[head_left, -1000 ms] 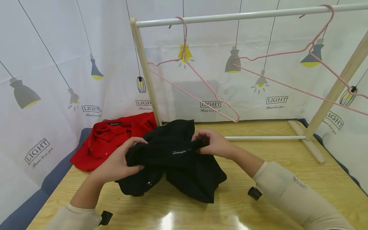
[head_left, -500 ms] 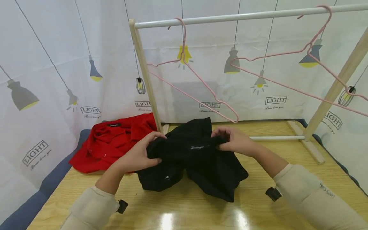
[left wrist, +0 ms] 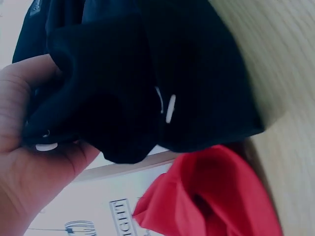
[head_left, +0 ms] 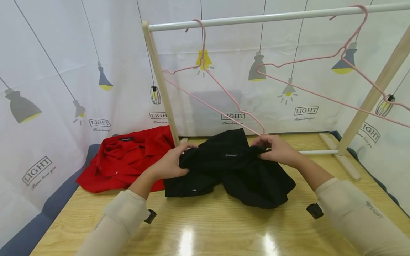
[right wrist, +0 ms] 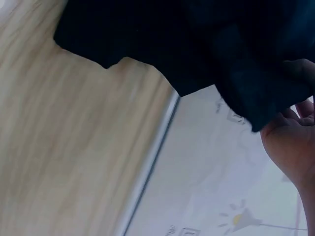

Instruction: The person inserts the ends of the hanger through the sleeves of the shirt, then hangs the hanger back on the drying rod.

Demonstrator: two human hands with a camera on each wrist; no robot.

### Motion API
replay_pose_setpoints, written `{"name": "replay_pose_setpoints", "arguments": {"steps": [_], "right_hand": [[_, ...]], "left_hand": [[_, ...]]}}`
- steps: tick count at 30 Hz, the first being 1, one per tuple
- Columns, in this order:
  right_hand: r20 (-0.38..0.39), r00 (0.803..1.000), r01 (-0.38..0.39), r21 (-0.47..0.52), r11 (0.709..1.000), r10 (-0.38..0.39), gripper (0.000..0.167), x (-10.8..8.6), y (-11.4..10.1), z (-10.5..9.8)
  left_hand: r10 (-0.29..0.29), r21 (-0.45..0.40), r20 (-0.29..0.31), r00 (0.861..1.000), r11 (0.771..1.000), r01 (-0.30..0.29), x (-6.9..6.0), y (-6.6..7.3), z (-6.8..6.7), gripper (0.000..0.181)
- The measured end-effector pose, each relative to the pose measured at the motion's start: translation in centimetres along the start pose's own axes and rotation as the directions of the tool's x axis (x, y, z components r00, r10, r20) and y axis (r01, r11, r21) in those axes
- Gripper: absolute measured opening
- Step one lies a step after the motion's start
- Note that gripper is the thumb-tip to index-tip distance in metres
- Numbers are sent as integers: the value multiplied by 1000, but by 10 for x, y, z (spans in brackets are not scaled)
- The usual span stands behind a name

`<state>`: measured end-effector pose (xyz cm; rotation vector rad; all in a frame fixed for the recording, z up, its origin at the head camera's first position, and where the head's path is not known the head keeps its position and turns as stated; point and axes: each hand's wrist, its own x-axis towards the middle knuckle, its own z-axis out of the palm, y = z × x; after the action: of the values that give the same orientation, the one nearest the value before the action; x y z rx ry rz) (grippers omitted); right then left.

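A black garment [head_left: 224, 160] with a small white script mark near its upper edge is held above the table's middle, its lower parts spreading toward the table. The left hand [head_left: 171, 161] grips its left side, thumb below and fingers above. At the garment's right side the right hand [head_left: 278, 151] pinches the upper edge. In the left wrist view, the left hand [left wrist: 34, 132] has the dark cloth [left wrist: 197, 73] between thumb and fingers. The right wrist view shows the right hand [right wrist: 293, 142] at a corner of the cloth [right wrist: 236, 64], some fingertips hidden by it.
A crumpled red garment [head_left: 128, 160] lies on the wooden table [head_left: 198, 227] at the left. Behind stands a rack with a white rail [head_left: 288, 16], carrying a pink hanger [head_left: 221, 85] and a second pink hanger [head_left: 304, 91]. A white lower bar [head_left: 317, 152] crosses near the back.
Both hands have moved to the right and slightly toward the back with the black garment. Its lower parts have swung and spread wider. The red garment has not moved.
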<state>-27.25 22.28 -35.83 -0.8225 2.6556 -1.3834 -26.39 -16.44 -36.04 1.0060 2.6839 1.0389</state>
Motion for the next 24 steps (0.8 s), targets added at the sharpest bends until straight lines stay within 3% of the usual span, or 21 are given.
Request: {"name": "replay_pose_setpoints", "arguments": {"steps": [6, 13, 20, 24], "right_hand": [[37, 999, -36, -7, 999, 37, 30, 1, 23, 3], [92, 993, -69, -117, 991, 80, 30, 0, 39, 6], [129, 991, -29, -122, 992, 45, 41, -10, 29, -4], [157, 986, -49, -106, 993, 65, 52, -21, 16, -13]], "left_hand": [[-20, 71, 54, 998, 997, 16, 10, -14, 14, 72], [-44, 128, 141, 989, 991, 25, 14, -19, 27, 72], [-57, 91, 114, 992, 995, 46, 8, -17, 24, 75], [-29, 78, 60, 998, 997, 24, -1, -13, 20, 78]]}}
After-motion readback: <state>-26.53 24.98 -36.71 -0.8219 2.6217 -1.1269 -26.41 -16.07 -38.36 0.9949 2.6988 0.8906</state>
